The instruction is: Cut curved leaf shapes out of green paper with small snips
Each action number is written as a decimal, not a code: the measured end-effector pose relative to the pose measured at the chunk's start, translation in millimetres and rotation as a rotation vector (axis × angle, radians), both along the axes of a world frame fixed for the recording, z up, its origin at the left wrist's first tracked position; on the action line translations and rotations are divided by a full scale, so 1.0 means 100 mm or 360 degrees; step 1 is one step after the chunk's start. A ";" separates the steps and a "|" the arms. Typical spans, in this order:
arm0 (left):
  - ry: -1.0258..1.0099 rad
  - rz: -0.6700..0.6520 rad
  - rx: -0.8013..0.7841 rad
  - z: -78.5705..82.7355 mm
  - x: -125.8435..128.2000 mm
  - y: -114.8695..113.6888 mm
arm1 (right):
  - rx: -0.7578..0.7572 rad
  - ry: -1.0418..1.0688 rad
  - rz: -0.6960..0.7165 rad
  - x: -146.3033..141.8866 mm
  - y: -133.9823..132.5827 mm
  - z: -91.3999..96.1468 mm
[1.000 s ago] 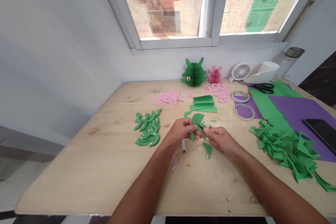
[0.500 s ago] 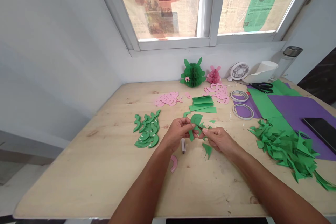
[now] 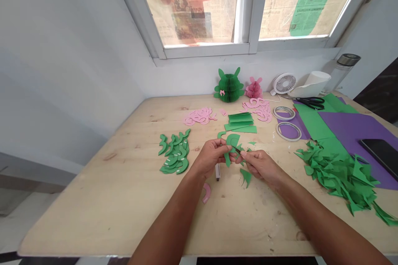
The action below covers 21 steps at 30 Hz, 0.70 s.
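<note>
Your left hand pinches a curved green paper cutout, layered arcs with jagged edges, just in front of the stacked green paper strips. Your right hand is pinched up right against it, holding some thin dark bit, can't really tell what.

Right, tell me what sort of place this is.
Probably a paper-craft workspace, perhaps at home: the wooden table holds a heap of cut green paper scraps, black-handled scissors and a green honeycomb paper figure.
</note>
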State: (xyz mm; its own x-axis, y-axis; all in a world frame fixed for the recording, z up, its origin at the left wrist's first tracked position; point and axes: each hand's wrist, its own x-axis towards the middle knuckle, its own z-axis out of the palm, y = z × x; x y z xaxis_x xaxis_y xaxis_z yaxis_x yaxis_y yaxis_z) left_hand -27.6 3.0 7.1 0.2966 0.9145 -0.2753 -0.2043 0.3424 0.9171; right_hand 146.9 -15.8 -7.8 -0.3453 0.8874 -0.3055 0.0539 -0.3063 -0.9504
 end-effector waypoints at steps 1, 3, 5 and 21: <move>-0.0005 -0.0003 0.0001 0.00 0.00 0.00 | 0.0000 0.0001 0.0002 0.00 0.00 0.00; -0.0007 -0.0004 0.0002 0.00 0.00 0.00 | 0.0003 0.0009 0.0006 0.01 0.00 -0.01; -0.0002 -0.0003 0.0001 0.00 0.00 0.00 | 0.0007 0.0018 0.0005 0.01 0.00 -0.01; 0.0004 0.0014 -0.0008 0.01 0.00 0.01 | 0.0028 -0.0002 -0.0029 -0.02 -0.02 0.00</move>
State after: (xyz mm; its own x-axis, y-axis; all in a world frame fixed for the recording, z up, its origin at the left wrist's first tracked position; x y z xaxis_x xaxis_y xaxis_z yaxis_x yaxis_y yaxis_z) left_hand -27.3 3.8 7.8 0.2879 0.9157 -0.2806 -0.2047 0.3450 0.9160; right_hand 145.3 -17.5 -7.5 -0.3286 0.8987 -0.2905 0.0496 -0.2907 -0.9555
